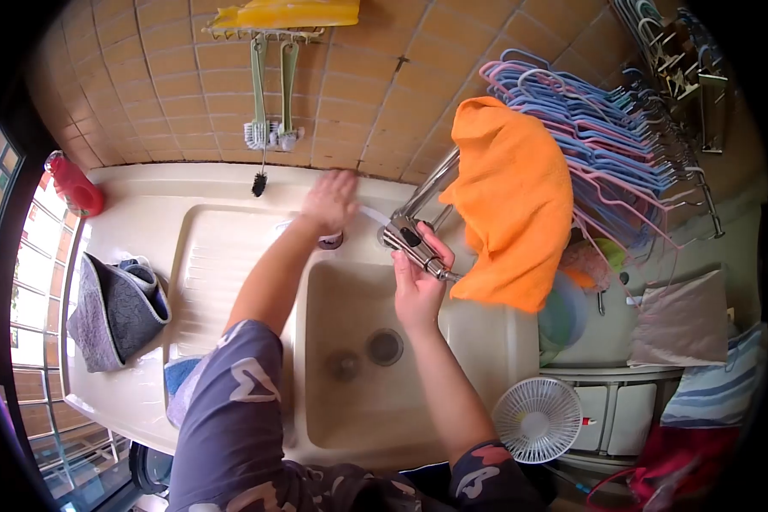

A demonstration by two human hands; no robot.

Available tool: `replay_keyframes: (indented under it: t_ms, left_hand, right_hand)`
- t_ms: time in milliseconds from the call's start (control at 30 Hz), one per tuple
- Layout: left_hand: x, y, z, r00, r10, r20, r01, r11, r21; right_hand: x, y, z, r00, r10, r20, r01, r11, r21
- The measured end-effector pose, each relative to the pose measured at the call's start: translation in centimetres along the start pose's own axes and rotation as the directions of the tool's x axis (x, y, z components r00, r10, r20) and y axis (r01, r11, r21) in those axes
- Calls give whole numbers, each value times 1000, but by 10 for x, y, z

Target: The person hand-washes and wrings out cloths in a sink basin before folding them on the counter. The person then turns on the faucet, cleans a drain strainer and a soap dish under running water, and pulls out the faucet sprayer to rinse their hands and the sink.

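Observation:
My left hand point(329, 203) reaches to the back ledge of the sink, close to the tiled wall. Its fingers look stretched out, slightly blurred, and nothing shows in them. Just below it, a round dark-rimmed fitting point(330, 242) and a white curved piece show partly behind my forearm. My right hand point(420, 294) is wrapped around the chrome faucet point(411, 241), fingers behind it and thumb in front. An orange cloth point(512, 205) drapes beside the faucet and covers part of its pipe. Under my hands lies the sink basin point(350, 299) with a round drain point(385, 346).
Brushes point(259, 94) hang on the tiled wall. A red bottle point(73, 184) and grey cloths point(119, 311) stand and lie on the left drainboard. Many hangers point(589, 128) crowd the right, above a white fan point(538, 420) and a folded beige cloth point(679, 320).

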State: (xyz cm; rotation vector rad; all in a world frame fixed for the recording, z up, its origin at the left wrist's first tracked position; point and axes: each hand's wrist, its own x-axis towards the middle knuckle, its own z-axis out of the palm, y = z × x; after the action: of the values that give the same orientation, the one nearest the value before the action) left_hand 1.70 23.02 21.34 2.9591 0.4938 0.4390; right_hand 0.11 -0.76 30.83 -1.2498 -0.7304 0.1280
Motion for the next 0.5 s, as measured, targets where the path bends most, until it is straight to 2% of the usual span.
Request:
replay_keyframes:
  t_ms: [67,133,200,233,267,300,333,367,400,433,467,500]
  left_hand:
    - [-19,-25,-23,983,-134,124,131,991,35]
    - [-39,-44,-46,973,-172,155,165,985,53]
    - [-46,-44,-63,973,-144,181,139,989,39]
    - [-51,-38,-66,957,-208,203,205,978,39]
    - [-56,-31,-68,936,-272,223,270,962,39]
    - [-56,-21,-59,942,-306,142,296,951,84]
    - [-58,-8,-60,943,-295,153,286,955,81]
    - [-61,10,-57,962,-227,150,236,971,-41]
    - [-67,29,-52,976,-163,145,186,969,-166]
    - [-79,53,-46,999,-42,34,49,967,-250]
    - [-94,78,-38,999,44,-13,-46,946,-321]
    - [-106,105,-39,982,51,180,29,908,-417]
  right_hand:
    - [-2,-2,-2,1000,-19,14,19,999,-36]
    - [-8,-6,-7,998,-33,-44,33,999,-6]
    - [-15,-15,-24,996,29,-79,-53,943,-328]
    - [-18,-18,-34,999,-21,-35,2,882,-472]
    - [-27,-21,-43,999,-20,-46,-4,881,-474]
    - [-34,-28,-47,993,113,-19,-109,876,-470]
    - [-44,-35,-53,967,256,4,-224,853,-471]
    - [-53,-32,-61,975,215,54,-163,859,-485]
    - [-58,-36,-65,970,238,39,-189,849,-493]
    - [-62,-38,-68,979,201,37,-163,876,-454]
    - [-76,-39,-72,983,180,23,-154,897,-414]
    - [-86,-48,-76,975,220,34,-180,869,-460]
